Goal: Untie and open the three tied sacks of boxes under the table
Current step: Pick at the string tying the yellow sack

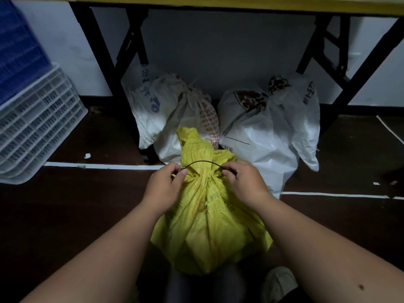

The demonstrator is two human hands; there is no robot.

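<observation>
Left hand (162, 188) and right hand (243, 182) each pinched the black tie (202, 162) at the yellow sack (207, 215) neck. Judged risk: jerking could tighten it.

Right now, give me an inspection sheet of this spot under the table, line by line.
Surface: dark floor with white tape lines.
Job's things: yellow sack nearest, neck bunched, a black tie arching over it; two white sacks behind, the left white sack and the right white sack, both with necks gathered shut.
Clutter: small white scrap on the floor.
Hands: left hand and right hand each pinch one end of the tie with the fingers.
Cables: nothing seen, apart from the tie.
Surroundings: black table legs, white wall, stacked white crates with a blue crate on top at left.
</observation>
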